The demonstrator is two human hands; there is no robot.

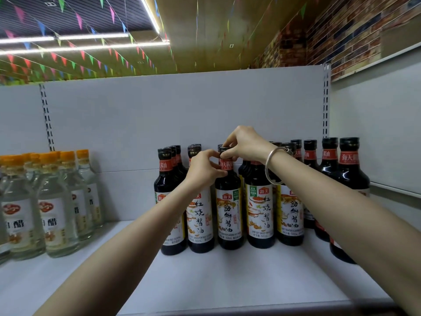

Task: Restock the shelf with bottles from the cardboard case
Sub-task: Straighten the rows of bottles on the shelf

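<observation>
My right hand (245, 144) pinches the cap of a dark bottle (228, 201) while my left hand (204, 167) grips its neck. The bottle stands upright on the shelf (227, 277), mid-row among other soy bottles (260, 208) towards the right back corner. Clear vinegar bottles (57, 208) stand at the left edge.

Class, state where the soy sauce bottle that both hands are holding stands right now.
In the head view the soy sauce bottle stands mid-shelf in the front row, between two red-braising sauce bottles, held at its neck.
</observation>
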